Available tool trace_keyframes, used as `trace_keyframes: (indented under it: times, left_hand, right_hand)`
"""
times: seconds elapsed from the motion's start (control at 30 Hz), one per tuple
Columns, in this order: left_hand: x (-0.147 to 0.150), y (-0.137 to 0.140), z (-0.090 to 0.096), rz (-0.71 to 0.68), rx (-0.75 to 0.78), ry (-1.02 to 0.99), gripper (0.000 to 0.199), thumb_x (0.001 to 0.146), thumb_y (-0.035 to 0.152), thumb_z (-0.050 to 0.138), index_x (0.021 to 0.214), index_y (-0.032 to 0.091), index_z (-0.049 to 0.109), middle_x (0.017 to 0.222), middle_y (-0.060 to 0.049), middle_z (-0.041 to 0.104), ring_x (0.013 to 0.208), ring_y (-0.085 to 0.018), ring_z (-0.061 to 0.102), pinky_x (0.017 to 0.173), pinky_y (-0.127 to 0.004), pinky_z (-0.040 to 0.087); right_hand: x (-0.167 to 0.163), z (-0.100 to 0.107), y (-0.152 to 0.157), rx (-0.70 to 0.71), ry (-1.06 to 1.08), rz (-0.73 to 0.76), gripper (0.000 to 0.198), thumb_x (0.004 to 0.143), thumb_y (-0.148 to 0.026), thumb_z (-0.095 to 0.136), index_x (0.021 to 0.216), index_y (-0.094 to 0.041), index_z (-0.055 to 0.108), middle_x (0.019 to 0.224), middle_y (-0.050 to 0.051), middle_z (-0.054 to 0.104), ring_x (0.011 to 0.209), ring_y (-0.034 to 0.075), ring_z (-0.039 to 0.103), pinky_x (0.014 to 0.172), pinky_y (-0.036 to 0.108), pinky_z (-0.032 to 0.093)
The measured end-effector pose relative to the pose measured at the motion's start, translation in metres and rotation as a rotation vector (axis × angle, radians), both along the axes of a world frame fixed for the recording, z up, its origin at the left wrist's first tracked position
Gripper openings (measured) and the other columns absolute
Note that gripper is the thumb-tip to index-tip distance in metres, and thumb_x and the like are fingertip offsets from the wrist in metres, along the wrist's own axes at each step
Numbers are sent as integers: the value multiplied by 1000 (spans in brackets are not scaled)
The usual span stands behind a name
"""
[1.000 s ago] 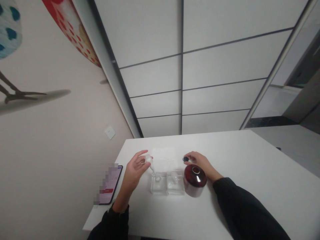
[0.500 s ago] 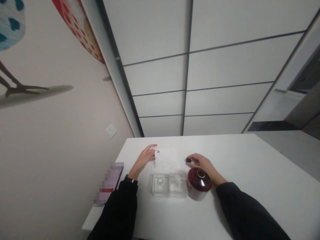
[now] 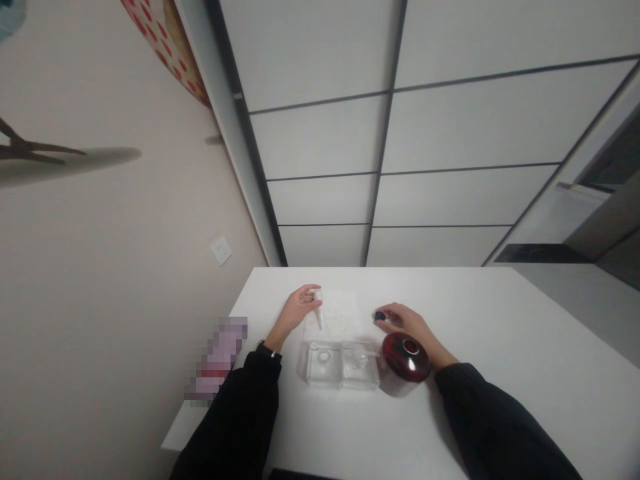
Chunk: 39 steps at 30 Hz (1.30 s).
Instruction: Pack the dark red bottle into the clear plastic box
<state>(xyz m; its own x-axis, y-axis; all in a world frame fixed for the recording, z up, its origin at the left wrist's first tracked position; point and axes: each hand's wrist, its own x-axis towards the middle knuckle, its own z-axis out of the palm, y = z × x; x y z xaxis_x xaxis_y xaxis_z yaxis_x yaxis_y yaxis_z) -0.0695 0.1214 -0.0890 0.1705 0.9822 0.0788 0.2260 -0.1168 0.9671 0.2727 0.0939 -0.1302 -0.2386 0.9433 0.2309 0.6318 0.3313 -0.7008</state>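
A: Where is the slim, clear-white tapered plastic piece point(image 3: 321, 318)?
B: In the left hand point(image 3: 300, 305). Thumb and fingers pinch its upper end, and the narrow end points down over a thin, whitish square sheet point(image 3: 343, 308).
A: Is the tip touching the sheet?
B: I can't tell from this angle.
A: And the right hand point(image 3: 409, 323)?
B: Its thumb and fingertips pinch a small, round black cap point(image 3: 380, 316), just right of the sheet. I can't tell whether the cap is lifted or rests on the surface.
A: What is nearest to them?
B: On the near side of the sheet, a clear, rectangular two-compartment box point(image 3: 342, 385). In its left compartment is a small clear ring-shaped piece point(image 3: 325, 357); in the right one, a clear piece point(image 3: 360, 359) too faint to make out.
A: And right of the box?
B: Just beside it, a round jar with a glossy dark-red lid point(image 3: 406, 357), standing upright in front of the right hand.
A: Further out?
B: All that is on a white, flat-topped table point(image 3: 500, 393). At its left edge lies a flat purple-pink object point(image 3: 220, 360) with a red band, blurred by blocks. A white square wall socket point(image 3: 221, 250) sits on the wall beyond, left of large white panels point(image 3: 320, 143) with dark strips.
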Motion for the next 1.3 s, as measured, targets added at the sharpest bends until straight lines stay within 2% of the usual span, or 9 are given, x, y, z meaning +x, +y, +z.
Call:
trace_keyframes:
  times: [0.13, 0.3, 0.53, 0.67, 0.73, 0.83, 0.93, 1.1, 1.3]
  left_hand:
    - [-1, -2, 3, -22, 61, 107, 47, 81, 45, 84, 120, 20, 76, 129, -12, 76, 115, -30, 71, 106, -42, 52]
    - [0, -5, 4, 3, 127, 268, 34, 83, 35, 83, 116, 26, 83, 125, -8, 78, 127, -32, 63, 124, -49, 34]
    - [4, -12, 17, 71, 179, 366, 41, 88, 44, 80, 125, 24, 79, 134, -12, 70, 138, -36, 51, 128, -57, 26]
    - [21, -52, 56, -112, 251, 323, 49, 97, 54, 70, 138, 27, 72, 146, -11, 66, 141, -31, 56, 126, -48, 36]
    - [33, -80, 74, -276, 259, 319, 59, 88, 60, 81, 137, 28, 73, 141, -10, 71, 133, -31, 64, 120, -44, 46]
    - [50, -115, 86, -420, 282, 463, 81, 81, 64, 88, 149, 29, 62, 148, -12, 68, 138, -35, 62, 126, -53, 39]
    - [60, -126, 83, -406, 293, 607, 66, 86, 52, 88, 143, 28, 66, 143, -11, 72, 135, -35, 65, 130, -59, 31]
    - [63, -120, 71, -330, 283, 573, 23, 98, 36, 75, 119, 28, 75, 126, -5, 80, 120, -28, 73, 128, -54, 35]
    - [65, -118, 72, -278, 273, 520, 21, 91, 38, 83, 107, 27, 75, 118, -4, 82, 114, -29, 75, 110, -43, 51]
  right_hand:
    - [1, 0, 1, -17, -1, 3, 28, 87, -43, 68, 104, -23, 80, 93, 6, 76, 83, 26, 67, 78, 38, 52]
    - [1, 1, 0, -15, -4, 4, 29, 88, -43, 66, 104, -23, 80, 93, 7, 76, 83, 26, 67, 78, 39, 51]
    - [-1, 4, -1, 13, -16, 20, 25, 86, -38, 68, 103, -24, 79, 95, 6, 76, 86, 26, 67, 81, 40, 52]
    - [-3, 6, -1, 41, -12, 31, 23, 82, -33, 74, 103, -23, 80, 94, 6, 76, 87, 27, 69, 82, 39, 53]
    - [-3, 6, -1, 52, -10, 33, 24, 81, -32, 77, 103, -23, 80, 94, 6, 77, 88, 27, 70, 82, 39, 54]
    - [-4, 7, -1, 61, -8, 32, 26, 81, -35, 79, 105, -22, 80, 95, 6, 77, 88, 28, 71, 83, 40, 55]
    - [-4, 9, -3, 59, -8, 35, 28, 83, -36, 79, 106, -21, 79, 96, 7, 77, 88, 28, 70, 84, 41, 55]
    - [-4, 12, -4, 54, -5, 37, 23, 84, -33, 78, 104, -23, 80, 94, 6, 77, 87, 27, 70, 82, 39, 54]
    - [-3, 6, 1, 38, 19, 21, 22, 83, -33, 78, 102, -24, 80, 91, 5, 76, 87, 26, 69, 82, 40, 53]
